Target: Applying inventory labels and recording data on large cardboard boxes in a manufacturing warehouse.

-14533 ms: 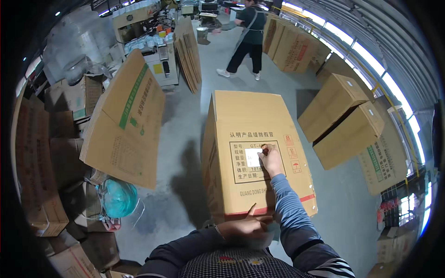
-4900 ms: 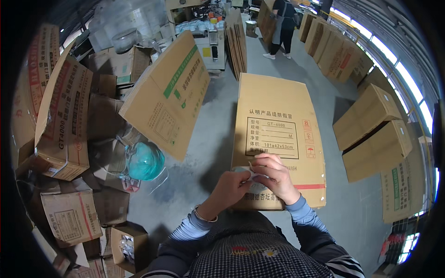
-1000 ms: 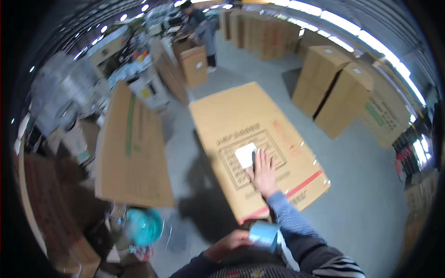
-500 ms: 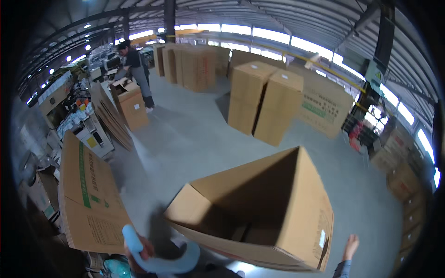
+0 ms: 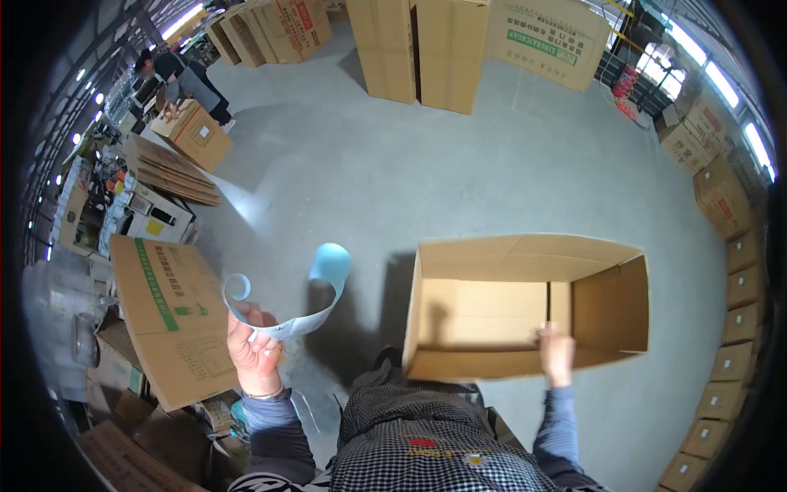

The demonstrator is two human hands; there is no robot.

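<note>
My left hand [image 5: 256, 348] is closed on a curled light-blue strip [image 5: 299, 324]. One end of the strip is rolled into a small loop above the fingers. The other end arcs up to the right, and dark marks show on its paler face. A large open cardboard box [image 5: 479, 262] stands to the right, its top facing up and its inside in view. A narrow dark gap runs across its bottom. Over the box's near wall is my right hand [image 5: 558, 354], slightly blurred, with its fingers curled together. What they hold, if anything, is hidden.
A flattened carton [image 5: 176, 320] leans at the left, with stacked cardboard sheets [image 5: 168, 168] beyond it. A co-worker [image 5: 184, 78] bends over another carton [image 5: 197, 135] at the far left. Tall cartons [image 5: 449, 53] stand ahead; smaller boxes [image 5: 725, 365] line the right side.
The view has tipped downward. The tilted box now rests level, farther right. My right hand has come from beside the box to over its near wall. My left hand has risen with the blue strip.
</note>
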